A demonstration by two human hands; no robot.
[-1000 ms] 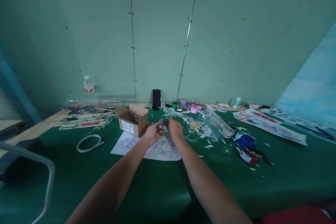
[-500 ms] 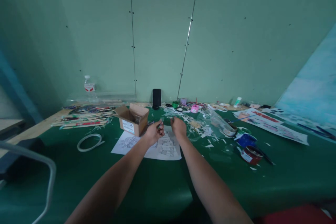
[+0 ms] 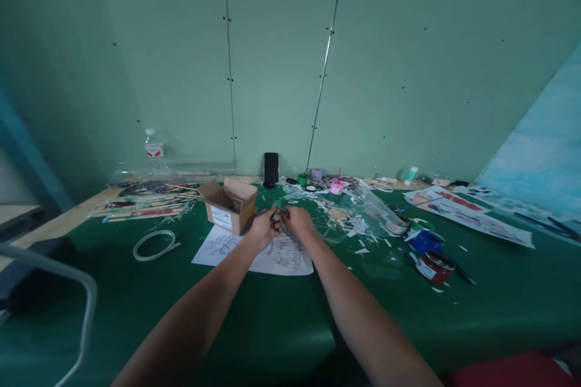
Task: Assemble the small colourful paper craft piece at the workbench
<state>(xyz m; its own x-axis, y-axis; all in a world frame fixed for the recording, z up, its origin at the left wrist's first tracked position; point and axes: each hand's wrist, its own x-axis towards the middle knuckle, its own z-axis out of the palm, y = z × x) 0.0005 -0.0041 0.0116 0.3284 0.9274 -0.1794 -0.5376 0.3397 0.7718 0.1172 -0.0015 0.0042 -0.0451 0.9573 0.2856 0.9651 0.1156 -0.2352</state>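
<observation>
My left hand (image 3: pixel 263 228) and my right hand (image 3: pixel 297 222) meet above a white printed sheet (image 3: pixel 254 251) on the green table cover (image 3: pixel 272 308). Both pinch one small dark object (image 3: pixel 278 214) between their fingertips; it is too small to identify. An open cardboard box (image 3: pixel 228 205) stands just left of my left hand. Clear plastic wrap (image 3: pixel 367 208) and paper scraps lie right of my right hand.
A white ring of tubing (image 3: pixel 153 245) lies at the left, a bundle of sticks (image 3: pixel 145 205) behind it. A red tin (image 3: pixel 433 267) and blue lid (image 3: pixel 424 240) sit at the right, printed sheets (image 3: pixel 467 214) beyond. A phone (image 3: pixel 271 169), small pots and a bottle (image 3: pixel 153 148) stand by the wall.
My right hand drew a little away to the right half a second ago, then came back; both hands now touch at the small object.
</observation>
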